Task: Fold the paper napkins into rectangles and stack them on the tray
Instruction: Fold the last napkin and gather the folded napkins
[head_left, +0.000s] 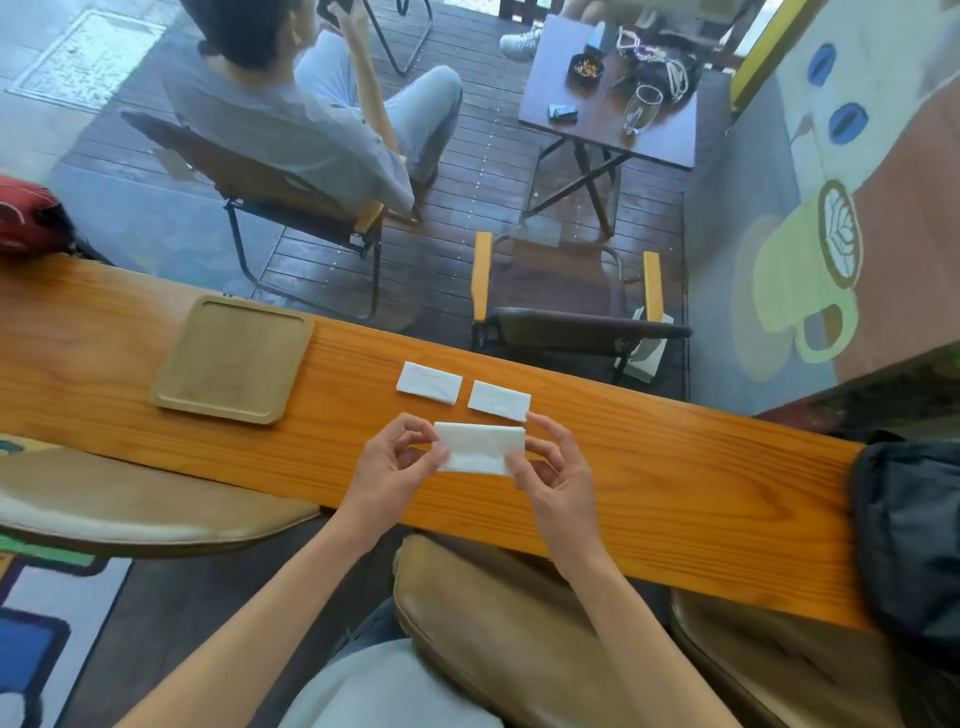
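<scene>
We note a long orange-brown wooden counter running across the view, set against a window that looks onto a dark plank deck with folding chairs, a small table and a seated person. On the counter at about 9 o'clock from the hands lies a square wooden tray, flat, with nothing on it. Two folded napkins lie side by side on the wood at 12 o'clock from the hands — close together, not touching, both well apart from the tray. A third napkin, folded to a rectangle, is held just above or on the counter; we cannot tell which. Our left hand pinches its left end between thumb and curled fingers; our right hand pinches its right end likewise. At 3 o'clock a dark bag rests on the counter's end; at 9 o'clock, far left, a red object.
</scene>
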